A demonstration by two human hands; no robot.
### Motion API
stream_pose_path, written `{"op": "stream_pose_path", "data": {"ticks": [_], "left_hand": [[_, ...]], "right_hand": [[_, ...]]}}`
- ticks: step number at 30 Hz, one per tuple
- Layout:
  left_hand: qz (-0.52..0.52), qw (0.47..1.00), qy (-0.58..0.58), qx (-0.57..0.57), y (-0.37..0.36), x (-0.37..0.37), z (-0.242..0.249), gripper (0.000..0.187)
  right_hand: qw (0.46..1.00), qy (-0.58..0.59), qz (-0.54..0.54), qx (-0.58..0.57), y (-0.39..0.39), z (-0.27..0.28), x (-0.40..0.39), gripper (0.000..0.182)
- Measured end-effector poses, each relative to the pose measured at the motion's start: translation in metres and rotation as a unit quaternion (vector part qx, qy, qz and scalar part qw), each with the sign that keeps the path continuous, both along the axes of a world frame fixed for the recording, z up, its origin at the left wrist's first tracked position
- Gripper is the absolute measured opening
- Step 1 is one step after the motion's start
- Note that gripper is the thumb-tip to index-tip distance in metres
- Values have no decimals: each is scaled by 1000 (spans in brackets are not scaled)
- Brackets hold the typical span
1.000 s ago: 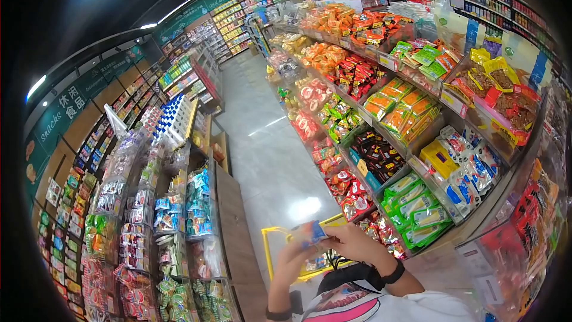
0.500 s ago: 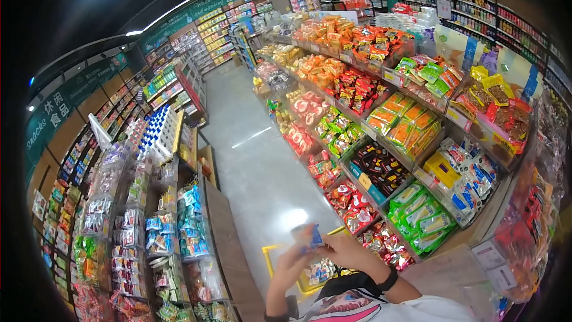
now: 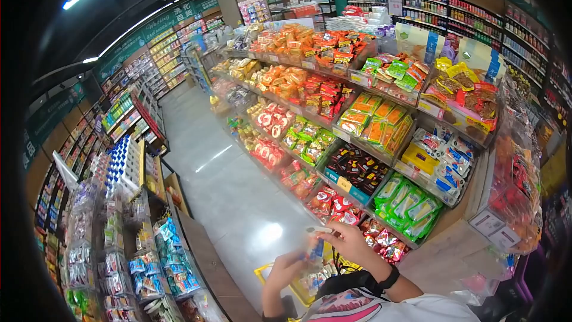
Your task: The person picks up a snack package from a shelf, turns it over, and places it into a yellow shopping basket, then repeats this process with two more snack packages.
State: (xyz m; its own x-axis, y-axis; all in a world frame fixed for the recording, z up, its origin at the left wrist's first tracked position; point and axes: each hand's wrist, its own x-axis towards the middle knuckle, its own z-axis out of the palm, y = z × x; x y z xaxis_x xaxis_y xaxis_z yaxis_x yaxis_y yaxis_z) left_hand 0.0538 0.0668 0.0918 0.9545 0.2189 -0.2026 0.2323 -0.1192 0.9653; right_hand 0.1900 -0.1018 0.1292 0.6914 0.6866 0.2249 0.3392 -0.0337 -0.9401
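Observation:
Low in the head view, in front of my chest, is a small blue-and-white packet [image 3: 316, 250], blurred by motion. My right hand [image 3: 350, 243] pinches its upper end between thumb and fingertips. From the other side my left hand [image 3: 285, 271] closes on the lower part, its fingers smeared. The packet's print is unreadable. Beneath the hands shows a yellow-rimmed basket [image 3: 260, 272] with several small wrapped packets [image 3: 320, 277] inside, partly covered by my hands and clothing.
To the right rises a tiered display of bagged snacks, with green packets [image 3: 406, 207], dark-wrapped sweets [image 3: 356, 168] and orange packets [image 3: 381, 125]. On the left stands another snack rack [image 3: 173, 250]. Grey aisle floor [image 3: 226, 188] runs between them. Shelves [image 3: 441, 3] line the back.
The view has turned to the right, so the displays sit farther left. My right hand has risen slightly with the packet's upper end, and my left hand is a little lower and apart from it.

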Motion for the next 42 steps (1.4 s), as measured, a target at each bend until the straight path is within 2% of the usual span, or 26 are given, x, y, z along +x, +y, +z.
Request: {"op": "stream_pose_path", "data": {"ticks": [4,7,8,11,13,15,16,20,23,24,26,28,31,34,37,38,40,42], "left_hand": [[-18,1000,10,-8,12,-3,-3,25],[-24,1000,-9,-14,20,-9,-10,26],[-22,1000,-4,3,26,-13,-22,26],[21,1000,-4,-2,39,-24,-41,30],[64,998,16,-8,43,-33,-35,28],[81,992,-1,-94,57,-40,-58,23],[93,985,-14,-141,61,-42,-72,21],[174,956,-2,-236,78,-47,-129,17],[222,879,10,-422,78,-44,-165,17],[214,862,22,-459,80,-45,-195,18],[229,852,45,-469,68,-44,-243,25],[204,862,93,-454,58,-50,-268,32],[159,874,139,-437,42,-59,-310,31],[151,871,164,-439,27,-66,-327,34],[166,869,190,-426,20,-70,-331,38],[175,867,194,-424,20,-71,-333,39],[202,861,202,-420,20,-74,-343,42],[232,868,203,-390,25,-78,-347,48]], "right_hand": [[1000,-12,-17,-9,12,-6,-4,18],[999,29,-14,-37,21,-12,-5,18],[995,43,-11,-92,24,-17,-2,19],[995,-4,58,-87,33,-21,6,17],[989,25,106,-102,44,-41,16,15],[981,66,146,-113,53,-65,27,15],[979,107,157,-79,60,-75,28,15],[951,165,204,-164,93,-118,46,22],[957,142,174,-186,111,-211,65,24],[957,97,180,-205,113,-224,67,24],[930,20,253,-265,113,-289,82,24],[877,191,179,-403,122,-257,59,24],[827,120,215,-505,99,-298,58,25],[794,27,316,-518,69,-350,64,25],[783,-38,336,-522,71,-315,39,24],[842,20,323,-431,74,-284,26,22],[846,29,327,-421,80,-262,11,23],[849,72,290,-435,76,-285,5,30]]}}
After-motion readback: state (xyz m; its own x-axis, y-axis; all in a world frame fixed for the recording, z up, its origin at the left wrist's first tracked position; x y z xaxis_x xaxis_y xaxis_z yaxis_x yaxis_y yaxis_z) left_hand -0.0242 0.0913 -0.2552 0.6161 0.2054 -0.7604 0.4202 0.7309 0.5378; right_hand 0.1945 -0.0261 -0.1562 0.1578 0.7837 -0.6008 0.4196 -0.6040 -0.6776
